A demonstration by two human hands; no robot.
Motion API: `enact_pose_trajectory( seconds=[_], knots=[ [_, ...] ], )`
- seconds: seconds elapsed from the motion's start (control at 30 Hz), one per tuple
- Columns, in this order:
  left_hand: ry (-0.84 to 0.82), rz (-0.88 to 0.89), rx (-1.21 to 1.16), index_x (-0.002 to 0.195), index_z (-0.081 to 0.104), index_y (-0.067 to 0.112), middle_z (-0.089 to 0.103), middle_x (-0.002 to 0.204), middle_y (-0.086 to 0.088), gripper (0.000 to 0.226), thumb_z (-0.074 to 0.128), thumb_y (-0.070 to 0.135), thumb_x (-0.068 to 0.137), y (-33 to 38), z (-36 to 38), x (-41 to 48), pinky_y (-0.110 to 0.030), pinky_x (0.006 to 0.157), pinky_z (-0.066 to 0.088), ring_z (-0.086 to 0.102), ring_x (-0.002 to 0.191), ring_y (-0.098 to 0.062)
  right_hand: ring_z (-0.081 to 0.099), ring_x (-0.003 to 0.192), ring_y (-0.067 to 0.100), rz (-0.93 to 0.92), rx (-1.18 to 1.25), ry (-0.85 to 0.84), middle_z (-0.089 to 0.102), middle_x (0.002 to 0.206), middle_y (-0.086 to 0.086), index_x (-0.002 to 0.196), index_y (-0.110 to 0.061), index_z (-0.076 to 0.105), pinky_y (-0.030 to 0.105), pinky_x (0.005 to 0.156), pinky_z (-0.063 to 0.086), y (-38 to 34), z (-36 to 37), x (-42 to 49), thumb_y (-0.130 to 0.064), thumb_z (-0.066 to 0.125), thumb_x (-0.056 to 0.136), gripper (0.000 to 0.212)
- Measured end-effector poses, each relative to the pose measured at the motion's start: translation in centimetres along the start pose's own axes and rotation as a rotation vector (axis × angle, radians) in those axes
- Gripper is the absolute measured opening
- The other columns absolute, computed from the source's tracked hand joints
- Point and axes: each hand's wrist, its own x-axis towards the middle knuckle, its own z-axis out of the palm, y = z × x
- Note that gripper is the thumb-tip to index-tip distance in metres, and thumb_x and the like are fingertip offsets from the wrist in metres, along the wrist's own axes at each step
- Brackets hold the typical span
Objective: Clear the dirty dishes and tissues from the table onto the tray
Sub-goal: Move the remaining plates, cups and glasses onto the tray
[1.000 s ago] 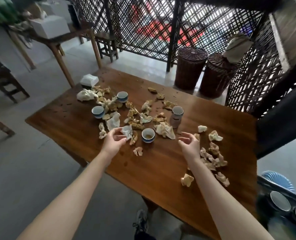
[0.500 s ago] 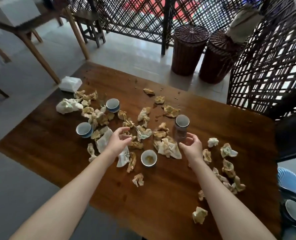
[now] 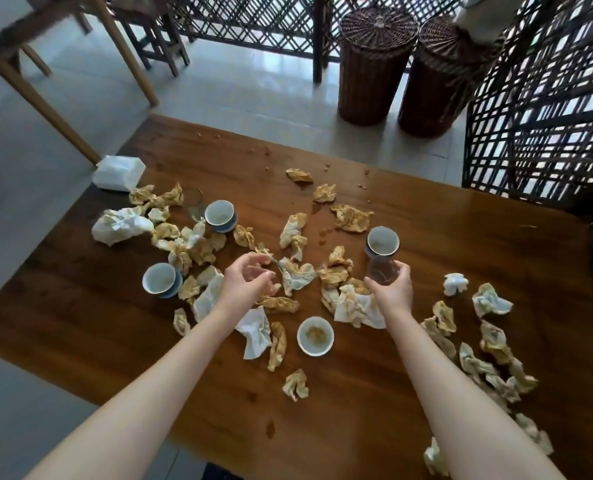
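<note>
- Since the earlier frame the right hand point(image 3: 390, 289) has gone from reaching to wrapping its fingers round the clear glass point(image 3: 381, 271). The left hand point(image 3: 248, 282) has barely shifted over the litter.
- Nearest on the bench point(image 3: 357, 417) lies a lone crumpled tissue point(image 3: 295, 384). Just past it a small cup point(image 3: 315, 336) with brown dregs stands between the two forearms.
- The right hand holds the glass low on its wall and upright, with a stacked cup point(image 3: 383, 241) sitting in its mouth.
- The left hand's fingers are curled just above the stained tissues point(image 3: 296, 275). I cannot tell whether they already pinch one.
- A strip of tissues point(image 3: 492, 341) runs along the right side of the bench.
- Further left stand a second cup point(image 3: 161, 280) and, beyond it, a third cup point(image 3: 219, 216), both ringed by crumpled paper.
- At the far left corner sits a white tissue pack point(image 3: 119, 173). Past the bench, two wicker baskets point(image 3: 374, 64) stand on the floor.
- The tray is out of view, and with this much still on the bench the clearing looks barely begun.
- The step in hand seems to be picking up the glass with its cup.
- The next move calls for a straight, level lift so the loose cup does not slide off, then a carry to the tray.
</note>
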Motion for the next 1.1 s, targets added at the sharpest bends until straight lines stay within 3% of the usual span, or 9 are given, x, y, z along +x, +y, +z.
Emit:
enact_pose_trajectory(
  seconds=[0.13, 0.3, 0.43, 0.67, 0.8, 0.9, 1.1],
  knots=[
    [-0.03, 0.028, -0.002, 0.109, 0.057, 0.024, 0.068, 0.094, -0.003, 0.025, 0.063, 0.011, 0.09, 0.2, -2.0, 2.2, -0.012, 0.059, 0.051, 0.069, 0.079, -0.011, 0.054, 0.099, 0.01, -0.025, 0.048, 0.052, 0.054, 0.104, -0.012, 0.117, -0.026, 0.043, 0.022, 0.081, 0.042, -1.1, 1.5, -0.8, -0.014, 0.078, 0.076, 0.056],
    [-0.106, 0.052, -0.002, 0.116, 0.056, 0.021, 0.069, 0.098, -0.005, 0.028, 0.063, 0.013, 0.09, 0.2, -5.9, 5.6, -0.017, 0.068, 0.051, 0.067, 0.089, -0.017, 0.053, 0.093, 0.006, -0.063, 0.083, 0.07, 0.052, 0.099, -0.016, 0.117, -0.032, 0.041, 0.021, 0.077, 0.04, -5.1, 5.0, -2.4, -0.021, 0.078, 0.077, 0.056],
    [-0.112, 0.057, -0.013, 0.11, 0.057, 0.027, 0.067, 0.098, -0.004, 0.025, 0.063, 0.013, 0.09, -0.1, -10.5, 8.3, -0.021, 0.073, 0.053, 0.066, 0.088, -0.014, 0.054, 0.08, -0.008, -0.079, 0.1, 0.044, 0.051, 0.097, -0.019, 0.115, -0.031, 0.041, 0.007, 0.063, 0.04, -8.9, 9.5, -4.1, -0.02, 0.078, 0.076, 0.055],
    [-0.036, 0.02, 0.048, 0.114, 0.052, 0.021, 0.061, 0.103, 0.002, 0.031, 0.064, 0.01, 0.088, -1.9, -17.8, 15.3, -0.023, 0.076, 0.05, 0.06, 0.099, -0.015, 0.054, 0.101, 0.01, -0.128, 0.106, 0.01, 0.055, 0.111, -0.009, 0.12, -0.026, 0.046, 0.016, 0.076, 0.041, -13.6, 17.9, -5.6, -0.022, 0.08, 0.075, 0.057],
    [-0.043, -0.016, 0.183, 0.133, 0.042, 0.018, 0.051, 0.128, -0.008, 0.058, 0.07, 0.009, 0.083, -3.5, -19.0, 18.7, -0.029, 0.089, 0.047, 0.052, 0.112, -0.018, 0.054, 0.106, 0.01, -0.117, 0.105, -0.009, 0.056, 0.112, -0.009, 0.117, -0.03, 0.045, 0.026, 0.087, 0.043, -14.3, 21.1, -5.8, -0.024, 0.081, 0.074, 0.057],
    [-0.111, -0.025, 0.243, 0.141, 0.034, 0.016, 0.047, 0.135, -0.009, 0.075, 0.075, 0.015, 0.079, -4.0, -18.6, 20.7, -0.033, 0.097, 0.042, 0.046, 0.125, -0.024, 0.054, 0.108, 0.011, -0.126, 0.073, -0.003, 0.058, 0.116, -0.005, 0.117, -0.031, 0.046, 0.029, 0.091, 0.044, -14.2, 21.8, -6.0, -0.026, 0.081, 0.073, 0.057],
    [-0.134, 0.013, 0.297, 0.133, 0.042, 0.018, 0.05, 0.13, -0.008, 0.067, 0.077, 0.02, 0.076, -4.1, -16.6, 22.9, -0.034, 0.098, 0.044, 0.048, 0.12, -0.024, 0.055, 0.104, 0.009, -0.05, 0.055, 0.049, 0.058, 0.11, -0.014, 0.117, -0.033, 0.047, 0.021, 0.079, 0.042, -12.4, 20.1, -6.9, -0.027, 0.082, 0.072, 0.056]
  ],
)
